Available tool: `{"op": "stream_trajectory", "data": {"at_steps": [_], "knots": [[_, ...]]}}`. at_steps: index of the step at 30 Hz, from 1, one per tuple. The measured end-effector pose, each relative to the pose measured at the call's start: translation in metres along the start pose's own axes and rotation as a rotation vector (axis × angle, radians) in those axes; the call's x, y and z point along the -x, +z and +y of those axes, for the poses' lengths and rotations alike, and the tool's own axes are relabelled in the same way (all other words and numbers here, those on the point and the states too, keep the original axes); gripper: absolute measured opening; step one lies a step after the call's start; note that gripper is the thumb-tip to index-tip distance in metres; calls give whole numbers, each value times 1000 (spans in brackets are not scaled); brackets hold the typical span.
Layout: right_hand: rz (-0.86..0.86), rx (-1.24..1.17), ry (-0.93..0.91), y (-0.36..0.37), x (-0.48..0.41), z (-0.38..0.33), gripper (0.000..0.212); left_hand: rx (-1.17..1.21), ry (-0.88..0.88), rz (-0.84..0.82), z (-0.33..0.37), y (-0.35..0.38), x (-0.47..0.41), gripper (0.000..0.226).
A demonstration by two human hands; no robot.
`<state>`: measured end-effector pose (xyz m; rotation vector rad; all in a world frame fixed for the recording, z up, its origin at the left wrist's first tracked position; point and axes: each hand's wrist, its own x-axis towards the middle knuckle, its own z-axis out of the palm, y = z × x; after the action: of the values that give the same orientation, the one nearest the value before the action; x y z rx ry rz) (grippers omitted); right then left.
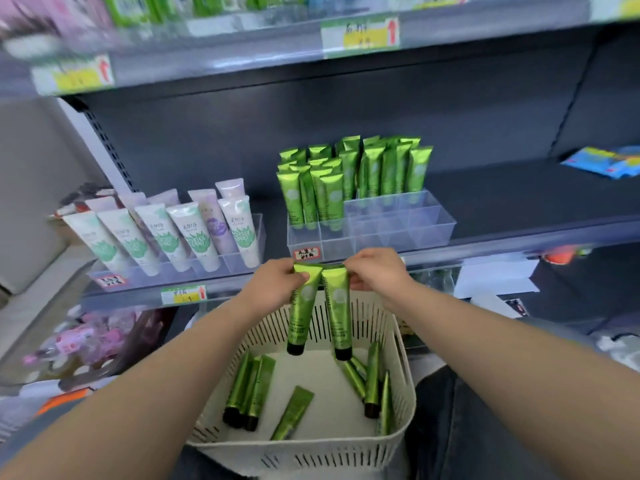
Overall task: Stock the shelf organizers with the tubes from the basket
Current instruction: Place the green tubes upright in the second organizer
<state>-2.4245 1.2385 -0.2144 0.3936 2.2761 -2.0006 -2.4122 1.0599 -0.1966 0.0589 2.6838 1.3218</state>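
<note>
Left forearm (138, 393) and right forearm (502, 341) reach forward over cream slotted plastic basket (398, 375). Loose metallic green tubes (249, 393) lie on basket floor, grouped left and right, one alone in the middle.

Left hand (273, 285): fingers pinch crimped top of one green tube (304, 306). Right hand (377, 271): fingers pinch top of second green tube (337, 313). Both hang black cap down, side by side, above the basket and just below the dark shelf (519, 202) edge.

On shelf: clear plastic divided organizer (398, 230), upright green tubes (346, 174) in rear and left compartments. Left of it, second clear organizer (239, 261) with leaning white and lilac tubes (194, 230).
</note>
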Motion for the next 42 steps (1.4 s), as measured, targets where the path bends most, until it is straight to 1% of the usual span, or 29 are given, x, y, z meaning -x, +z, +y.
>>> {"op": "stream_trajectory", "data": {"at_steps": [3, 7, 10, 13, 16, 19, 21, 24, 29, 38, 42], "knots": [[8, -30, -34, -15, 5, -14, 12, 1, 39, 0, 18, -2, 2, 22], [25, -24, -82, -33, 7, -33, 14, -39, 91, 38, 42, -2, -3, 30], [45, -28, -98, -45, 6, -46, 16, -66, 122, 33, 58, -3, -10, 33], [61, -35, -111, -57, 2, -56, 14, -104, 151, 54, 70, -2, -21, 32], [69, -54, -132, -68, -5, -66, 8, -179, 189, 96, 80, -1, -33, 23], [90, -52, -154, -78, -15, -76, 6, -204, 215, 122, 90, 2, -46, 40], [97, -46, -169, -85, -23, -82, 8, -227, 245, 132, 99, 3, -54, 44], [126, -41, -188, -95, -40, -90, 10, -219, 277, 138, 114, 5, -68, 42], [182, -43, -232, -104, -71, -107, 14, -225, 323, 183, 131, 4, -98, 33], [218, -70, -269, -106, -111, -123, 15, -260, 344, 306, 147, -1, -148, 30], [225, -81, -293, -102, -127, -127, 15, -280, 346, 328, 145, 0, -171, 28]]}}
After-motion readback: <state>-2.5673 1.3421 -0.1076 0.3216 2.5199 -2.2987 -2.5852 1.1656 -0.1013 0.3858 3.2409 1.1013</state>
